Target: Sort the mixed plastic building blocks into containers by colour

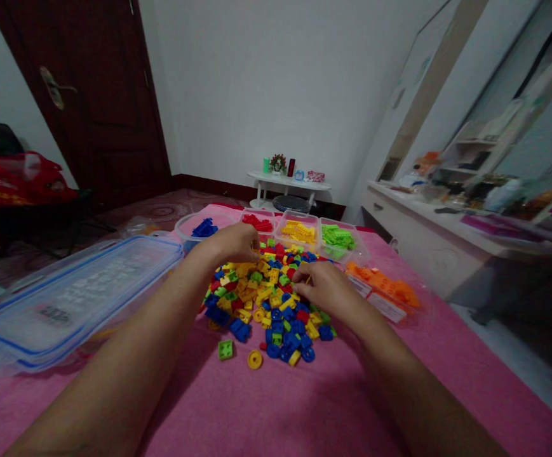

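Observation:
A heap of small plastic building bricks (pixel 269 298) in yellow, blue, red and green lies on a pink cloth (pixel 276 406). My left hand (pixel 232 244) rests on the far left side of the heap, fingers curled down onto the bricks. My right hand (pixel 323 289) lies on the right side of the heap, fingers bent and pinching among the pieces. What either hand holds is hidden. A green brick (pixel 225 349) and a yellow wheel (pixel 255 360) lie apart at the near edge.
Behind the heap stand sorting tubs: blue bricks (pixel 204 227), red (pixel 258 222), yellow (pixel 298 231), green (pixel 337 238). A tub of orange bricks (pixel 383 289) lies at right. A large clear lidded box (pixel 66 298) sits at left. A white dresser (pixel 428 228) stands right.

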Demonstrator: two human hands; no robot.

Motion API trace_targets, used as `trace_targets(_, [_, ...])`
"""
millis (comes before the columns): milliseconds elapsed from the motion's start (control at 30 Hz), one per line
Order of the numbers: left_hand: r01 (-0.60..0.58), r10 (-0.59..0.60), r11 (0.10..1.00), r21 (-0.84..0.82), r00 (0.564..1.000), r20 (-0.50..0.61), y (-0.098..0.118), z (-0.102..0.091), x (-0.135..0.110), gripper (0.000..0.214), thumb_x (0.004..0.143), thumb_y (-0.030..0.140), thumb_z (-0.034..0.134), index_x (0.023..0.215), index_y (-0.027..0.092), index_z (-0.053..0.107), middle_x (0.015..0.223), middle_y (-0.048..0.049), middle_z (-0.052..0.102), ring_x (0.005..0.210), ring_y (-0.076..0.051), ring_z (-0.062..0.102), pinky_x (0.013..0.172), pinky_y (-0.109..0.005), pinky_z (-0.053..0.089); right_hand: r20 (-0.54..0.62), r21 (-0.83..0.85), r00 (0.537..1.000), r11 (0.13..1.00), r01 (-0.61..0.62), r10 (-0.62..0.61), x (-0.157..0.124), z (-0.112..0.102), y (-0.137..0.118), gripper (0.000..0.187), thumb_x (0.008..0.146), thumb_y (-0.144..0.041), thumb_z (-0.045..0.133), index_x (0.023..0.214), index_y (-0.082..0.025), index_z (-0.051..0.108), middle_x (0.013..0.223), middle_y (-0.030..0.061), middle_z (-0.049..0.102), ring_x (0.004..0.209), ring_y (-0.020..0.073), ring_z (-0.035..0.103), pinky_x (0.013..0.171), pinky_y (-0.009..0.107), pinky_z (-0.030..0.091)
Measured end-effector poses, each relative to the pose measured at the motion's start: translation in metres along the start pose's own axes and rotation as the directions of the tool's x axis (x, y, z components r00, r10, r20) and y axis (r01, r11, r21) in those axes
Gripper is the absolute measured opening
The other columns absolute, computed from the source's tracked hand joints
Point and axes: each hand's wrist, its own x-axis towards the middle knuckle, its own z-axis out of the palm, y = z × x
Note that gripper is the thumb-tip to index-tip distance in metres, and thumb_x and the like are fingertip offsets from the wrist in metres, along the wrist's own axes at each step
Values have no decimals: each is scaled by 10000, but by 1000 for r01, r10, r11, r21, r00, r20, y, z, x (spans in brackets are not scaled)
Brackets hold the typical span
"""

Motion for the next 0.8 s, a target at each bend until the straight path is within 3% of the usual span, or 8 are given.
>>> trace_targets(200, [-79,75,997,26,990,119,6,-6,-6,344,632,250,613,960,183,697,912,-51,703,743,-145,605,609,-204,418,-81,-42,993,996,85,-88,-4,26,-24,262,772,-432,607,946,-240,646,910,23,685,818,178,608,641,252,363])
trace_targets(333, [-97,97,995,1,995,35,17,-3,-5,316,650,262,603,939,186,704,934,-61,703,797,-166,619,679,-226,444,-43,-130,996,989,72,-79,-8,34,-29,330,771,-352,591,1081,-241,592,1006,53,675,919,216,607,714,283,372])
trace_targets(467, [-113,110,993,-27,990,-88,31,10,1,350,668,207,570,993,207,699,994,-67,697,894,-195,626,765,-261,454,-58,-136,997,990,46,-54,-6,29,-22,317,748,-245,546,1062,-261,585,1002,26,677,903,212,614,681,279,363])
trace_targets(633, [-110,111,992,68,994,-8,47,31,6,344,665,189,581,983,213,710,960,-94,704,903,-244,636,752,-305,471,-92,-111,996,993,-28,18,-1,19,-12,255,737,-292,566,983,-275,633,921,6,691,831,198,620,635,271,345])
trace_targets(800, [-74,83,989,127,994,-69,52,39,8,293,642,190,587,901,166,722,875,-134,698,824,-274,639,690,-328,475,-147,-41,989,999,-34,28,3,20,-5,229,725,-290,585,939,-251,654,871,6,685,786,180,614,610,258,350])
